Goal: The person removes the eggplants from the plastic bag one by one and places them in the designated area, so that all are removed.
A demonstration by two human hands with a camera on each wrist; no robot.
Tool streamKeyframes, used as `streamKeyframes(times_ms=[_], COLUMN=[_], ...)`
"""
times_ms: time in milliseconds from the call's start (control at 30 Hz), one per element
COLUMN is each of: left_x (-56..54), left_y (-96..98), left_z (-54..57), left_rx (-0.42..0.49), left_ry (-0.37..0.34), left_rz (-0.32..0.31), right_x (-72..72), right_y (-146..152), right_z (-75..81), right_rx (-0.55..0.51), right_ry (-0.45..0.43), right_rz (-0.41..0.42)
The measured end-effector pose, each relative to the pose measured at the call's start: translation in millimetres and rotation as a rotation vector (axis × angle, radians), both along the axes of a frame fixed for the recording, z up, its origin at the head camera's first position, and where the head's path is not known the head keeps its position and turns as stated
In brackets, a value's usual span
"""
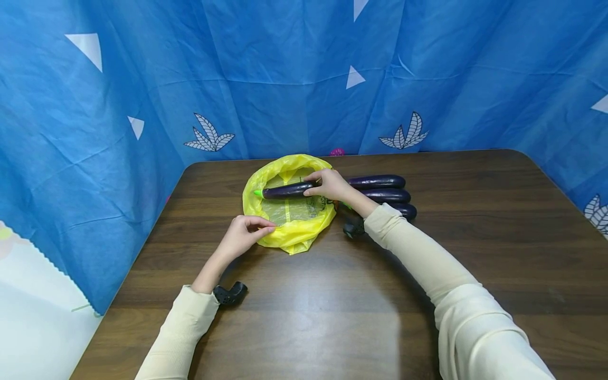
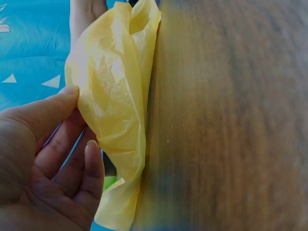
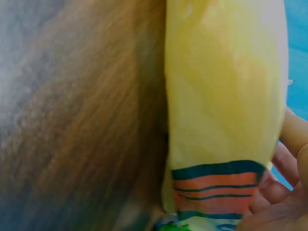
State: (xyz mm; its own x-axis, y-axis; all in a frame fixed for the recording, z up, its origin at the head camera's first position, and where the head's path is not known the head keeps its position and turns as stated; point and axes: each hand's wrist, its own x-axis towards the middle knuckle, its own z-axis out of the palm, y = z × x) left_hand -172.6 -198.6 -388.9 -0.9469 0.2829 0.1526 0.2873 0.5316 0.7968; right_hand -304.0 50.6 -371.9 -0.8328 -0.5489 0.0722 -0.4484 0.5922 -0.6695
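A yellow plastic bag (image 1: 304,232) lies on the table with its mouth spread wide and its rim rolled outward. My left hand (image 1: 240,235) pinches the near-left rim; in the left wrist view the thumb (image 2: 67,94) meets the edge of the bag (image 2: 113,96). Over the bag's mouth, my right hand (image 1: 331,186) grips a long dark purple eggplant (image 1: 287,191), which lies sideways with its green stem end (image 1: 258,193) pointing left. In the right wrist view, the bag's printed side (image 3: 226,96) hides the eggplant and part of that hand.
Three more eggplants (image 1: 380,182) lie side by side right of the bag, partly behind my right wrist. The brown wooden table (image 1: 309,316) ends at a blue patterned curtain (image 1: 294,79). A white cloth (image 1: 43,306) hangs at the left. Each wrist wears a black camera (image 1: 231,293).
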Motion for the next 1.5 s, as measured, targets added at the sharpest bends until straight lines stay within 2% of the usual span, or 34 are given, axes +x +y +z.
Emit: streamKeyframes(times_ms=[200, 500, 700, 833, 1133, 1500], left_x=[-0.2, 0.0, -0.3, -0.3, 0.0, -0.5], left_y=[0.0, -1.3, -1.7, -1.0, -1.5, -2.3], left_z=[0.2, -0.1, -1.1, -1.5, -2.2, -2.1], left_rx=[-0.003, 0.015, 0.015, 0.003, 0.008, 0.011], left_ry=[0.005, 0.014, 0.020, 0.014, -0.002, 0.007], left_rz=[-0.002, -0.008, -0.008, -0.004, -0.005, -0.011], right_x=[10.1, 32.8, 47.5, 59.0, 91.2, 115.5], right_y=[6.1, 27.3, 45.9, 59.3, 94.9, 127.3], right_z=[13.0, 35.1, 42.2, 41.4, 28.6, 20.1], right_rx=[-0.024, -0.082, -0.101, -0.115, -0.152, -0.140], right_ry=[0.003, 0.083, 0.087, 0.072, 0.059, 0.057], right_rz=[-0.030, -0.016, -0.036, -0.057, -0.098, -0.141])
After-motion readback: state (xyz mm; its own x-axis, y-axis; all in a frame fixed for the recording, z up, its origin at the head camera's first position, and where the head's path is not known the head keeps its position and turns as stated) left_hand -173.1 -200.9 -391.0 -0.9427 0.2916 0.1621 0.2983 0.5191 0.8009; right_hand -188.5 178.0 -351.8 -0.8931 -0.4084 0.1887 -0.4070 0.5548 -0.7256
